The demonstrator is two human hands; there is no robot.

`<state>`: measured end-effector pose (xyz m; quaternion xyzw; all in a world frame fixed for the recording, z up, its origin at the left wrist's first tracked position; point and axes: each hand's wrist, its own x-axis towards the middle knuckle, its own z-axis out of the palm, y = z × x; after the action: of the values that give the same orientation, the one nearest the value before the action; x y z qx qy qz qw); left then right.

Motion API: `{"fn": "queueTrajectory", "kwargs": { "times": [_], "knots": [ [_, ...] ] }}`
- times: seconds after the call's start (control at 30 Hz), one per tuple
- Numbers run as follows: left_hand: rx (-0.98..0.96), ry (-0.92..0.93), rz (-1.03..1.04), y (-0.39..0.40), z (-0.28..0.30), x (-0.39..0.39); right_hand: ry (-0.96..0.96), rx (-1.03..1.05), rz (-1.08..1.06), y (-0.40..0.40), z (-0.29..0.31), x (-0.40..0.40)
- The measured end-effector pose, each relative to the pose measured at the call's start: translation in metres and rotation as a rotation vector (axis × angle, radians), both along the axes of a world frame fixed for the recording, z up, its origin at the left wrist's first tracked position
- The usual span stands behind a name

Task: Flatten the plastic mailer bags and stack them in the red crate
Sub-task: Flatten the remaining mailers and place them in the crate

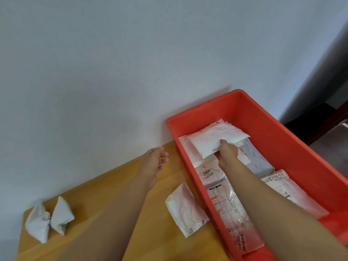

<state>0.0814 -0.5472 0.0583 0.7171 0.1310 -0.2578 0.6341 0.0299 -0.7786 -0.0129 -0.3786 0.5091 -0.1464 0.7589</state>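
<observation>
right hand (227, 153) pinches the near edge of a white mailer bag (216, 140) inside the red crate (282, 140), thumb on top and fingers tucked beneath, the bag reaching away from the grip toward the crate's far end, its long axis running across the crate from wall to wall and slightly skewed. beneath the grip and trailing back along the forearm lie flattened mailers already stacked in the crate, among them a labelled mailer marked 2004 (208, 173) just to the grip's left and a grey bag (258, 159) to its right. the left hand (156, 162) hangs over the table beyond the crate's left wall, fingers loosely spread and holding nothing, the nearer hand to what is still outside the crate. a flattened pink-and-white mailer (186, 208) lies on the wooden table (105, 194) touching the crate's outer wall, back and left of the grip; two crumpled white bags (49, 219) sit well apart, far left near the table's edge. a plain pale wall rises behind table and crate, with dark flooring and a doorway edge off to the right.
</observation>
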Motion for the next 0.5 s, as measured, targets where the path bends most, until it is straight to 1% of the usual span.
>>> {"fn": "queueTrajectory", "kwargs": {
  "times": [0.1, 0.2, 0.27, 0.33, 0.37, 0.43, 0.47, 0.5],
  "knots": [
    [0.017, 0.007, 0.007, 0.004, -0.003, -0.003, -0.029, 0.015, 0.106, 0.006, -0.002, 0.012],
    [0.036, 0.012, 0.012, 0.009, -0.006, -0.006, -0.043, 0.029, 0.165, 0.013, 0.0, 0.023],
    [0.041, 0.022, 0.016, 0.015, -0.008, -0.008, 0.003, 0.022, 0.231, 0.016, 0.0, 0.026],
    [0.048, 0.031, 0.022, 0.023, -0.011, -0.01, 0.114, -0.014, 0.315, 0.016, 0.0, 0.028],
    [0.054, 0.037, 0.025, 0.027, -0.013, -0.011, 0.208, -0.05, 0.334, 0.016, 0.0, 0.029],
    [0.063, 0.05, 0.03, 0.036, -0.02, -0.012, 0.431, -0.182, 0.276, 0.016, 0.005, 0.028],
    [0.064, 0.057, 0.036, 0.04, -0.024, -0.013, 0.48, -0.292, 0.242, 0.019, 0.008, 0.029],
    [0.067, 0.062, 0.04, 0.044, -0.027, -0.013, 0.453, -0.416, 0.218, 0.024, 0.014, 0.03]
  ]
}}
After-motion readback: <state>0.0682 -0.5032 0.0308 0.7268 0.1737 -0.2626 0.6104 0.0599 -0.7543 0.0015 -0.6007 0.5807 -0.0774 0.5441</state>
